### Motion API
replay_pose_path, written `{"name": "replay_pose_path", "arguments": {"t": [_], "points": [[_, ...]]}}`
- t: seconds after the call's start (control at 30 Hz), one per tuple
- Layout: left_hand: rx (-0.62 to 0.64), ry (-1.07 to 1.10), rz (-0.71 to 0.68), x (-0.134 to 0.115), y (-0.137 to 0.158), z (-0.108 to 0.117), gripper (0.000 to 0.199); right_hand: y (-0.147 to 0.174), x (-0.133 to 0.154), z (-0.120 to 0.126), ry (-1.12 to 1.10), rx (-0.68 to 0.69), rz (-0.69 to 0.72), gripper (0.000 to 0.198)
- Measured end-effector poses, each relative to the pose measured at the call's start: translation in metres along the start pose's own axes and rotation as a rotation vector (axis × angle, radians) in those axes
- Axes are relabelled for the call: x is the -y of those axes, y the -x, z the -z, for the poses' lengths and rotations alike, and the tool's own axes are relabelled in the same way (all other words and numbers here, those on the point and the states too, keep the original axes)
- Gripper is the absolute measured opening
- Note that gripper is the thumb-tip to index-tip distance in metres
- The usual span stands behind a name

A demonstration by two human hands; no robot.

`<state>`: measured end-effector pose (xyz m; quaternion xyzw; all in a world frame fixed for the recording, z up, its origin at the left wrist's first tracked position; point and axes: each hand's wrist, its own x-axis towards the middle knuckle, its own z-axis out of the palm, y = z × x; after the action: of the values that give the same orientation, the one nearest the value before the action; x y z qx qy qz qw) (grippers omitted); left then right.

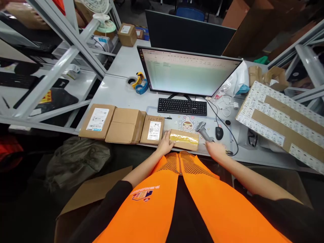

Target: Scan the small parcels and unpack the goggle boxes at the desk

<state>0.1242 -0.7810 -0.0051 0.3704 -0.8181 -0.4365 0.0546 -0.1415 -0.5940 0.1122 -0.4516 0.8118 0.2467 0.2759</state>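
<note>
A small cardboard box with a strip of shiny yellow tape along it lies at the table's front edge. My left hand grips its left end, fingers and thumb against the cardboard. To the right of the box, my right hand is closed. A thin tip shows at its left and a small dark-and-yellow end at its right, but I cannot make out the thing held. Just beyond that hand lies a grey barcode scanner, its handle pointing toward the fingers.
Left of my hands stand three cardboard boxes in a row, including a labelled box. Behind are a keyboard, a monitor and tape rolls. A mouse and a large carton are at the right.
</note>
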Motion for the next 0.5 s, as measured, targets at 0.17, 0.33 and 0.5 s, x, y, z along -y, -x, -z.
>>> {"name": "replay_pose_path", "arguments": {"t": [0.17,0.33,0.5], "points": [[0.084,-0.351,-0.298,-0.042,-0.034,0.018,0.077,-0.009,-0.04,-0.016,-0.14,0.01,-0.231,0.049],[0.303,-0.598,-0.43,-0.067,-0.067,0.018,0.048,-0.08,0.018,0.029,-0.323,-0.15,-0.013,0.056],[0.308,-0.632,-0.448,-0.063,-0.067,0.006,0.043,-0.152,0.068,0.059,-0.338,-0.138,0.137,0.044]]}}
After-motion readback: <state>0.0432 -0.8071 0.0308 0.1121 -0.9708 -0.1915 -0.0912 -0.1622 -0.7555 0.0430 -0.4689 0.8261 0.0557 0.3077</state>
